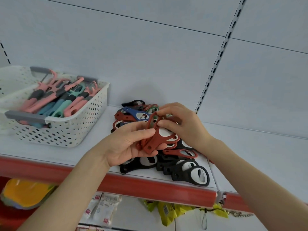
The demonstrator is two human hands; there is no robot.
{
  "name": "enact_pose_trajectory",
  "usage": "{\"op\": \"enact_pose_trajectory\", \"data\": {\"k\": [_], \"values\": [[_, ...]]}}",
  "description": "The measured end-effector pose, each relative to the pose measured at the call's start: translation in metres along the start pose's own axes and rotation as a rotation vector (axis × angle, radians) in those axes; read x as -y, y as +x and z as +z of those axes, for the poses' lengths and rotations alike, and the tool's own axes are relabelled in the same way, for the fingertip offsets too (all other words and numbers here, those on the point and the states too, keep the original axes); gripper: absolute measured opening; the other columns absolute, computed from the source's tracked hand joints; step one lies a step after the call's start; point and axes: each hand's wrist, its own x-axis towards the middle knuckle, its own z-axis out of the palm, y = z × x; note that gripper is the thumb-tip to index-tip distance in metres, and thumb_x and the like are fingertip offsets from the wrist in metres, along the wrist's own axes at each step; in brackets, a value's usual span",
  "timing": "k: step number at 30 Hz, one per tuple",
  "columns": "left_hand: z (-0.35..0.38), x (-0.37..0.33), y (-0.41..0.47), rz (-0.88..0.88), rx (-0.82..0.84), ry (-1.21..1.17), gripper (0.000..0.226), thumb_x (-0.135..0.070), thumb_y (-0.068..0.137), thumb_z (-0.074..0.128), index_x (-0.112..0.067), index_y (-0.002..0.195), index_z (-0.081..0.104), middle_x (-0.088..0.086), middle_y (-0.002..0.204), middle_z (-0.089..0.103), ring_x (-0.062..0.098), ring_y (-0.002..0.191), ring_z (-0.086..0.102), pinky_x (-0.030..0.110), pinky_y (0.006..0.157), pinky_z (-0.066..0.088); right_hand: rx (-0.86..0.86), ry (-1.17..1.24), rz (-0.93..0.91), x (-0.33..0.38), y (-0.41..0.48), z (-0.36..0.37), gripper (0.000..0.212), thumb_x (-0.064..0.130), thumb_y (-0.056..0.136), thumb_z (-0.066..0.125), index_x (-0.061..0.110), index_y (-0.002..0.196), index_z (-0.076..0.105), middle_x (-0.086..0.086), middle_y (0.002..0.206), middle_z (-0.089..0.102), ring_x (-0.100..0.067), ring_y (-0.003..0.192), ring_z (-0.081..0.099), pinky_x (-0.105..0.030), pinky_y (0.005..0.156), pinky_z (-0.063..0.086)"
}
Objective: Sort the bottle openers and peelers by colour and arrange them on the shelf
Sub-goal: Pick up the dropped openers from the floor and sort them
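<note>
We look down on a white shelf [70, 150] with a red front edge, its far left and right ends cut off by the frame. Below it, yellow goods and packets hang half hidden behind the edge, too blurred for us to name.

At far left stands a white perforated basket [80, 130], its left side running out of view. It holds the peelers [58, 100], pink and teal with grey grips; they overlap so heavily that we cannot count them, and the lowest ones are buried.

At centre lies a loose pile of bottle openers [166, 157]. We count one blue opener [136, 114] on the far side, about four red ones loose around it and near the right wrist, and at least four black openers [190, 172] nearest us at the shelf edge. A greenish one shows behind the fingers, mostly hidden, and the middle of the pile is covered by both hands.

Our left hand [126, 145] reaches in from the lower left, palm turned up, thumb pressed down on a small stack of red openers [158, 139]. We make out two or three in the stack, the lower ones masked by the top one. Our right hand [183, 125] comes from the lower right, fingers curled, pinching the far loop of the top red opener above the pile.
</note>
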Motion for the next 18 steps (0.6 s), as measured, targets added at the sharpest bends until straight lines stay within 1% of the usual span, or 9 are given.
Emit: {"op": "enact_pose_trajectory", "data": {"k": [3, 6, 8, 9, 11, 13, 15, 16, 18], "values": [[-0.002, 0.003, 0.001, 0.027, -0.028, -0.051, 0.036, -0.008, 0.072, 0.057, -0.008, 0.107, 0.058, 0.012, 0.086, 0.070, 0.019, 0.070, 0.070, 0.025, 0.052, 0.055, -0.021, 0.040, 0.140, 0.002, -0.004, -0.004, 0.020, 0.015, 0.086, 0.064, 0.021, 0.105, 0.064, 0.023, 0.098, 0.055, -0.004, 0.099, 0.058, -0.022, 0.089, 0.048], [-0.006, 0.004, 0.001, 0.068, -0.071, -0.068, 0.026, -0.005, 0.073, 0.056, -0.007, 0.099, 0.059, 0.011, 0.081, 0.069, 0.017, 0.068, 0.069, 0.027, 0.053, 0.055, -0.012, 0.010, 0.273, -0.003, -0.010, -0.014, 0.018, 0.020, 0.087, 0.063, 0.017, 0.104, 0.066, 0.013, 0.093, 0.062, -0.006, 0.093, 0.060, -0.017, 0.083, 0.048], [-0.008, 0.006, 0.004, 0.089, -0.123, -0.070, 0.017, 0.001, 0.081, 0.052, -0.006, 0.095, 0.060, 0.011, 0.081, 0.068, 0.017, 0.068, 0.069, 0.028, 0.054, 0.056, 0.101, -0.129, 0.334, -0.011, -0.016, -0.019, 0.013, 0.025, 0.087, 0.061, 0.017, 0.095, 0.066, 0.009, 0.087, 0.064, -0.008, 0.085, 0.060, -0.018, 0.076, 0.046], [-0.009, 0.006, 0.006, 0.098, -0.152, -0.073, 0.017, 0.004, 0.086, 0.048, -0.005, 0.095, 0.060, 0.012, 0.080, 0.068, 0.017, 0.067, 0.068, 0.028, 0.054, 0.055, 0.179, -0.223, 0.378, -0.015, -0.018, -0.019, 0.017, 0.031, 0.087, 0.060, 0.015, 0.091, 0.066, 0.005, 0.086, 0.066, -0.012, 0.084, 0.060, -0.022, 0.075, 0.046], [-0.011, 0.007, 0.009, 0.109, -0.196, -0.072, 0.022, 0.007, 0.089, 0.041, -0.003, 0.095, 0.061, 0.013, 0.080, 0.067, 0.017, 0.063, 0.066, 0.026, 0.053, 0.054, 0.282, -0.387, 0.480, -0.021, -0.023, -0.015, 0.038, 0.046, 0.086, 0.056, 0.008, 0.089, 0.065, -0.006, 0.086, 0.067, -0.022, 0.083, 0.061, -0.034, 0.076, 0.049], [-0.011, 0.007, 0.011, 0.107, -0.213, -0.052, 0.026, 0.007, 0.089, 0.038, -0.003, 0.097, 0.061, 0.016, 0.084, 0.068, 0.016, 0.063, 0.063, 0.025, 0.051, 0.051, 0.278, -0.542, 0.534, -0.022, -0.023, -0.008, 0.048, 0.055, 0.085, 0.051, 0.008, 0.085, 0.060, -0.008, 0.079, 0.062, -0.026, 0.078, 0.058, -0.035, 0.065, 0.045], [-0.011, 0.007, 0.012, 0.106, -0.211, -0.026, 0.028, 0.006, 0.088, 0.037, -0.003, 0.099, 0.061, 0.018, 0.089, 0.069, 0.017, 0.065, 0.061, 0.024, 0.050, 0.049, 0.279, -0.696, 0.530, -0.021, -0.019, -0.001, 0.046, 0.057, 0.084, 0.051, 0.012, 0.074, 0.049, -0.002, 0.073, 0.053, -0.025, 0.074, 0.052, -0.030, 0.053, 0.034], [-0.010, 0.008, 0.012, 0.109, -0.213, -0.013, 0.029, 0.006, 0.088, 0.037, -0.004, 0.099, 0.061, 0.018, 0.090, 0.069, 0.016, 0.066, 0.061, 0.024, 0.051, 0.048, 0.290, -0.739, 0.517, -0.021, -0.017, 0.002, 0.045, 0.056, 0.084, 0.052, 0.013, 0.072, 0.046, -0.001, 0.073, 0.052, -0.025, 0.074, 0.051, -0.029, 0.052, 0.032], [-0.010, 0.008, 0.012, 0.120, -0.232, 0.011, 0.026, 0.003, 0.090, 0.039, -0.007, 0.097, 0.062, 0.015, 0.088, 0.070, 0.015, 0.065, 0.060, 0.024, 0.051, 0.047, 0.304, -0.702, 0.538, -0.024, -0.012, 0.004, 0.042, 0.053, 0.081, 0.059, 0.013, 0.081, 0.049, -0.003, 0.080, 0.055, -0.025, 0.078, 0.053, -0.030, 0.058, 0.037]]}}
